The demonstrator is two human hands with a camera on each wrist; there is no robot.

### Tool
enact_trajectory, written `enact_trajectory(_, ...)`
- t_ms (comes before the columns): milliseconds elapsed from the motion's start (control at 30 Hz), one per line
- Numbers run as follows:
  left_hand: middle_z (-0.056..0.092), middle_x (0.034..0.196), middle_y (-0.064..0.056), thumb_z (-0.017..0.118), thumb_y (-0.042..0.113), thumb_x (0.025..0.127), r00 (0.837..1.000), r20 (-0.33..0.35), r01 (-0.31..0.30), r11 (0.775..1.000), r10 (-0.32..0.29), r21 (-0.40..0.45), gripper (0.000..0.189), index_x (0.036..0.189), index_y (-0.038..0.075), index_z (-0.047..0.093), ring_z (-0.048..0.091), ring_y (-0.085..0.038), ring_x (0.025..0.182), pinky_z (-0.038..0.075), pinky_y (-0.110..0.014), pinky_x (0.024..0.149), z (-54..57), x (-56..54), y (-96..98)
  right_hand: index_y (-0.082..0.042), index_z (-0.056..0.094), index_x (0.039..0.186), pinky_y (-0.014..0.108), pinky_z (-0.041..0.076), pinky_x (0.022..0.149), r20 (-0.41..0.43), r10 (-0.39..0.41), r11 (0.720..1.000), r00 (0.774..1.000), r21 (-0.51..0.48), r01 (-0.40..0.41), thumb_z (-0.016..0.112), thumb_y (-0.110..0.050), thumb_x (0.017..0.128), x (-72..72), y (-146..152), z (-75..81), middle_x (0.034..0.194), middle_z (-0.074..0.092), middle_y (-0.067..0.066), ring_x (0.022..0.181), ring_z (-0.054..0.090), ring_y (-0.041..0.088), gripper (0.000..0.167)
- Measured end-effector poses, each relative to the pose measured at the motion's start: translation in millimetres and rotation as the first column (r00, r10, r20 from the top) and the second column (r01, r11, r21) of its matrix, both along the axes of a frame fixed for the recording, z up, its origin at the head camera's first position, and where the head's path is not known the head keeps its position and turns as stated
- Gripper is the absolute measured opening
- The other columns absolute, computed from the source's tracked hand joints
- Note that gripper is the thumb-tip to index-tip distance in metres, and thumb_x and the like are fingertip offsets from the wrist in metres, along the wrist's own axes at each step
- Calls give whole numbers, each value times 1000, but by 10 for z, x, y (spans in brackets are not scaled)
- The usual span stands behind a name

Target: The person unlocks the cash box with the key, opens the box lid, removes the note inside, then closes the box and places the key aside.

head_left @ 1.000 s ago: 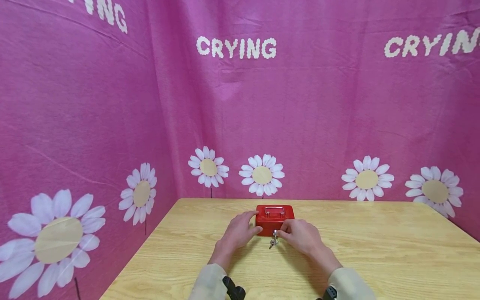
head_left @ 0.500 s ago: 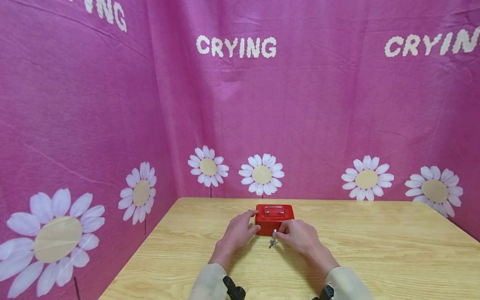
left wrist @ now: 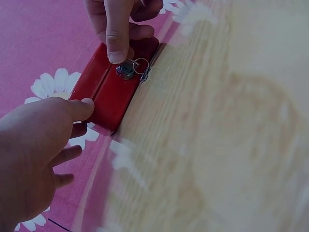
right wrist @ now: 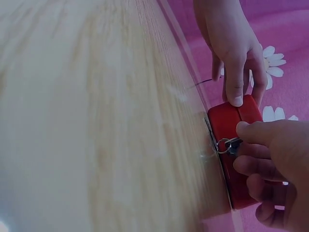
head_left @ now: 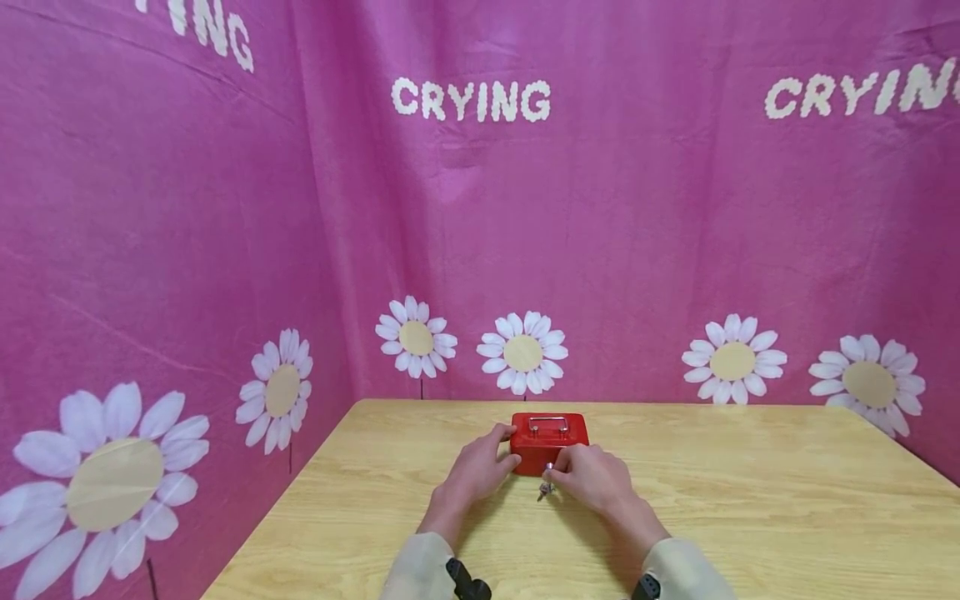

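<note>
A small red cash box [head_left: 529, 457] with a folded wire handle [head_left: 550, 421] on its lid sits shut on the table. My left hand [head_left: 476, 472] holds its left end, thumb on the front face and fingers round the side. At the front, my right hand [head_left: 597, 477] pinches a key at the round lock [left wrist: 124, 71]; the fingers cover most of that key. A metal ring [left wrist: 141, 66] hangs from it, with another small key [head_left: 546, 490] dangling below.
The light wood table [head_left: 750, 492] extends to both sides of the box. Behind it and at the left hang pink cloth walls [head_left: 615, 217] printed with daisies and white lettering. Black straps with devices [head_left: 467, 581] sit at both wrists.
My right hand and forearm have turned slightly to the left at the lock, and the dangling keys have shifted a little. The left hand and the box stay in place.
</note>
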State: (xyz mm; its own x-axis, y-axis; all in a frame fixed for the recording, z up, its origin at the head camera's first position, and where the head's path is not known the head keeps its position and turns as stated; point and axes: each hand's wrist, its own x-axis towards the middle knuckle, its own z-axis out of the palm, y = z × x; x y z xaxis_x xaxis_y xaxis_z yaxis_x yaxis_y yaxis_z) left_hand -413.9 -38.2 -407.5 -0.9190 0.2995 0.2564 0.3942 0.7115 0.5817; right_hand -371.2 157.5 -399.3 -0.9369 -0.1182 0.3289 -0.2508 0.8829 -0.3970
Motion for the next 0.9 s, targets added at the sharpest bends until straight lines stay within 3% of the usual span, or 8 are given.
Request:
enact_trajectory(200, 54, 148, -3, 61, 27, 99, 999, 33, 5, 1000, -5, 16, 48, 144, 22, 46, 48, -29, 138, 39, -54, 114, -28, -6, -4, -21, 70, 70, 28, 36, 52, 1, -3, 1000, 1000, -3, 3, 77, -30, 83, 3, -29, -8, 63, 60, -10, 58, 49, 10, 17)
enact_trajectory(533, 54, 147, -4, 60, 27, 99, 1000, 30, 7, 1000, -7, 10, 47, 144, 22, 46, 49, -29, 137, 39, -53, 113, -6, 5, -22, -23, 70, 68, 27, 31, 49, 8, 9, 999, 1000, -36, -8, 75, -29, 83, 2, -48, -41, 60, 56, -10, 56, 44, 9, 17)
enact_trajectory(900, 54, 148, -4, 59, 28, 100, 999, 42, 6, 999, -8, 31, 46, 143, 23, 46, 49, -29, 137, 39, -54, 113, -16, -8, -13, -21, 68, 67, 26, 33, 50, 43, 23, 997, 999, -77, -19, 73, -28, 86, -15, -36, -65, 56, 55, -10, 55, 47, 9, 21)
